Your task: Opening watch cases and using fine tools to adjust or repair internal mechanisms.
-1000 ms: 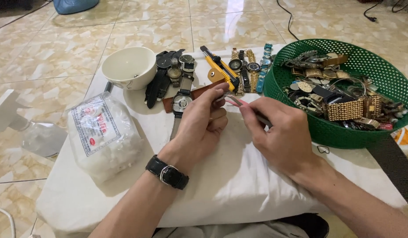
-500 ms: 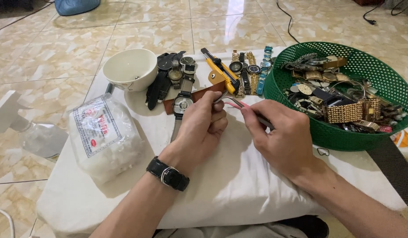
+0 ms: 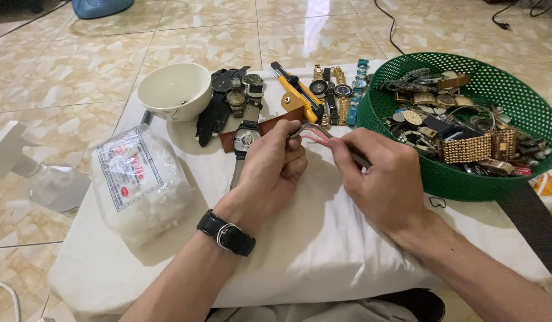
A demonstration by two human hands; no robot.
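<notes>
Small metal watch part (image 3: 301,130), centre of frame, pinched in the left hand (image 3: 270,173) fingertips. Too small to tell exactly what it is. Right hand (image 3: 386,182) is closed on one pair of red-handled tweezers (image 3: 323,138), tips at the part. One black wristwatch (image 3: 226,231) on the left wrist.

One watch with a grey strap (image 3: 245,143) lies just under the left hand's fingers on the white cloth (image 3: 323,250). Behind it: a row of loose watches (image 3: 276,95), roughly ten, overlap blocks an exact count. One yellow utility knife (image 3: 297,92) among them.

Upper left: one white bowl (image 3: 174,90). Left: one bag of cotton (image 3: 142,185), one clear spray bottle (image 3: 34,179) on the floor beside it. Right: one green basket (image 3: 466,179) of watch scrap, uncountable.
</notes>
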